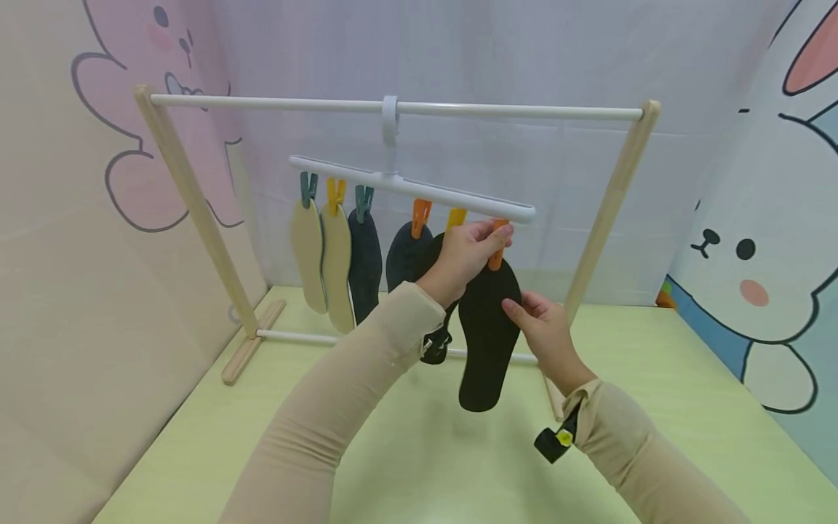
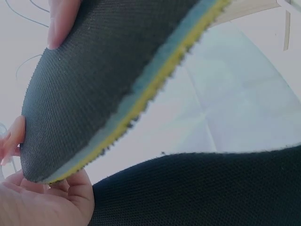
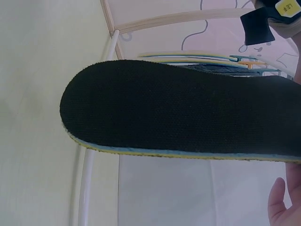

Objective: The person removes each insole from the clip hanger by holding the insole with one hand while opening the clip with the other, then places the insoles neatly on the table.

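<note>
On the pale green table (image 1: 196, 451) stands a rack (image 1: 194, 211), from whose top rail a white hanger (image 1: 458, 196) is suspended, sloping down toward the right. Clip contents, left to right: the first teal clip (image 1: 309, 191) carries a beige insole (image 1: 306, 255); the yellow clip (image 1: 336, 195) beside it carries a second beige insole (image 1: 337, 269); the next teal clip (image 1: 364, 202) carries a dark insole (image 1: 365, 255). After a gap, the inner orange clip (image 1: 421, 217) carries another dark insole (image 1: 401, 256). The clip to its right is yellow and partly covered by the left hand (image 1: 461, 253), as is the insole beneath it. No box or tray is visible; the clips serve as holders.

At the right end, the left hand pinches the end orange clip (image 1: 496, 256) between thumb and fingers. Below it hangs the black insole (image 1: 487, 327), its top edge at the clip's lower end. The right hand (image 1: 545, 331) pinches its right edge, thumb in front.

The step in hand appears to be work on this clip joint; whether fastening or releasing cannot be told. The next move calls for a steady insole while the clip is worked.
</note>
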{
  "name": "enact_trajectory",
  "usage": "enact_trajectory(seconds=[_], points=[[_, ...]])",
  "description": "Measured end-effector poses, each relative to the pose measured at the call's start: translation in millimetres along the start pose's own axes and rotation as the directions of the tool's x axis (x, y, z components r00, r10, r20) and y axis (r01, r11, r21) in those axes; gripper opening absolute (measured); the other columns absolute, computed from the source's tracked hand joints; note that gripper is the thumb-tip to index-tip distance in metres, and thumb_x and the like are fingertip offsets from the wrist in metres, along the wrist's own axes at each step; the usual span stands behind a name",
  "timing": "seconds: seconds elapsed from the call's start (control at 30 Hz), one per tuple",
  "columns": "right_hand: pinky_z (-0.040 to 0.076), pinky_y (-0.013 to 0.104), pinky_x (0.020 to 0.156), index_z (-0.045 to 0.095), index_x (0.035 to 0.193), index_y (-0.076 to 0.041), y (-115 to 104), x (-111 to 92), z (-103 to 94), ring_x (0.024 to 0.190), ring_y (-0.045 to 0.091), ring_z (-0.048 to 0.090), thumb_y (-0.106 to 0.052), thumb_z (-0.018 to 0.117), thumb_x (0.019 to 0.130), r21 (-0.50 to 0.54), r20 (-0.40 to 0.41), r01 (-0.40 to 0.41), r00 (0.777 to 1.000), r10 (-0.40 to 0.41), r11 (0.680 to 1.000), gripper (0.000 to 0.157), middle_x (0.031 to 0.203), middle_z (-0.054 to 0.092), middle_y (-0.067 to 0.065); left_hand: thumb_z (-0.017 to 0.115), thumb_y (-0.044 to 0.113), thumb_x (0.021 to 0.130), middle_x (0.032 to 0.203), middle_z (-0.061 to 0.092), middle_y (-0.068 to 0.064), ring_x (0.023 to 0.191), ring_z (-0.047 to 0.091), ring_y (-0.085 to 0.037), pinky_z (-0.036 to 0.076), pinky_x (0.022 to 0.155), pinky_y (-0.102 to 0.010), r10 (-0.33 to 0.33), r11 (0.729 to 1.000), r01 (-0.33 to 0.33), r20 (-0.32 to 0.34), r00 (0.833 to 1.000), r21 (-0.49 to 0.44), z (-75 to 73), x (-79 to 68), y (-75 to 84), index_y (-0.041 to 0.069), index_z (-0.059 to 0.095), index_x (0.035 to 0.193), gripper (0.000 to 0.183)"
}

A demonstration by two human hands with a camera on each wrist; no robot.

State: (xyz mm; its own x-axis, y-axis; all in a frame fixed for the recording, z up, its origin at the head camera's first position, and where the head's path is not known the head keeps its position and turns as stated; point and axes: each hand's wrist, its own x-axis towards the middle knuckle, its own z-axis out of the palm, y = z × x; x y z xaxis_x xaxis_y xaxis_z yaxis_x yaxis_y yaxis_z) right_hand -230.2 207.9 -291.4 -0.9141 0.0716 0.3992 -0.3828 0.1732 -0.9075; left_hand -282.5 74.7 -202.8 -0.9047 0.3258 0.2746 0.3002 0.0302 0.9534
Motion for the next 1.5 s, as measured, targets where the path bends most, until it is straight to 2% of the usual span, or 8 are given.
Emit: enact_trajectory(seconds=[0.27, 0.47, 0.77, 1.07, 1.33, 1.5], points=[[0.048, 0.019, 0.073, 0.056, 0.111, 0.02, 0.6, 0.8, 1.3, 0.074, 0.001, 0.061, -0.002, 0.056, 0.096, 0.013, -0.007, -0.017, 1.0, 0.017, 1.0, 0.027, 0.075, 0.065, -0.018, 0.059, 0.022, 0.097, 0.1, 0.067, -0.015, 0.087, 0.055, -0.014, 0.044, 0.093, -0.032, -0.001, 1.0, 0.001, -0.013, 1.0, -0.001, -0.6, -1.1, 0.7, -0.003, 0.065, 0.116, 0.032], [0.048, 0.02, 0.072, 0.056, 0.11, 0.02, -1.0, -1.6, 0.9, 0.074, 0.003, 0.061, -0.003, 0.056, 0.096, 0.027, -0.019, -0.015, 1.0, 0.015, 1.0, 0.026, 0.075, 0.065, -0.016, 0.059, 0.022, 0.097, 0.105, 0.067, -0.015, 0.092, 0.057, -0.017, 0.043, 0.096, -0.035, -0.011, 1.0, 0.011, -0.006, 1.0, -0.023, -0.1, -2.6, 2.1, -0.002, 0.064, 0.12, 0.034], [0.049, 0.02, 0.07, 0.057, 0.106, 0.02, 2.1, -2.2, 2.4, 0.072, 0.003, 0.061, 0.0, 0.057, 0.095, 0.052, -0.046, -0.01, 0.999, 0.012, 0.999, 0.024, 0.074, 0.065, -0.015, 0.059, 0.021, 0.096, 0.095, 0.067, -0.013, 0.081, 0.053, -0.013, 0.045, 0.086, -0.029, 0.003, 1.0, -0.003, -0.016, 1.0, -0.012, 2.3, -2.2, -0.1, -0.004, 0.067, 0.112, 0.031], [0.049, 0.02, 0.071, 0.057, 0.109, 0.02, 4.1, -2.5, 1.8, 0.073, 0.003, 0.061, -0.001, 0.057, 0.095, 0.051, -0.051, -0.021, 0.998, 0.024, 0.998, 0.026, 0.075, 0.065, -0.016, 0.06, 0.021, 0.096, 0.105, 0.068, -0.018, 0.087, 0.057, -0.015, 0.045, 0.09, -0.031, -0.003, 1.0, 0.002, -0.028, 1.0, -0.017, 3.1, -1.7, -1.4, -0.004, 0.067, 0.114, 0.031], [0.049, 0.019, 0.07, 0.056, 0.108, 0.022, 4.7, -3.6, 2.0, 0.073, 0.003, 0.061, 0.0, 0.057, 0.095, 0.052, -0.051, -0.005, 0.999, 0.008, 0.999, 0.026, 0.075, 0.065, -0.016, 0.061, 0.022, 0.095, 0.106, 0.069, -0.015, 0.101, 0.062, -0.019, 0.044, 0.096, -0.035, -0.027, 0.999, 0.026, -0.058, 0.998, -0.019, 4.7, -2.3, -1.1, -0.002, 0.067, 0.116, 0.032], [0.049, 0.019, 0.071, 0.056, 0.109, 0.021, 4.4, -3.1, 3.3, 0.073, 0.002, 0.061, -0.001, 0.056, 0.095, 0.048, -0.04, 0.0, 0.999, 0.002, 0.999, 0.026, 0.075, 0.065, -0.016, 0.061, 0.022, 0.095, 0.103, 0.07, -0.014, 0.099, 0.062, -0.019, 0.043, 0.097, -0.036, -0.038, 0.999, 0.037, -0.075, 0.996, -0.019, 3.8, -2.2, -0.9, -0.001, 0.069, 0.113, 0.03]])
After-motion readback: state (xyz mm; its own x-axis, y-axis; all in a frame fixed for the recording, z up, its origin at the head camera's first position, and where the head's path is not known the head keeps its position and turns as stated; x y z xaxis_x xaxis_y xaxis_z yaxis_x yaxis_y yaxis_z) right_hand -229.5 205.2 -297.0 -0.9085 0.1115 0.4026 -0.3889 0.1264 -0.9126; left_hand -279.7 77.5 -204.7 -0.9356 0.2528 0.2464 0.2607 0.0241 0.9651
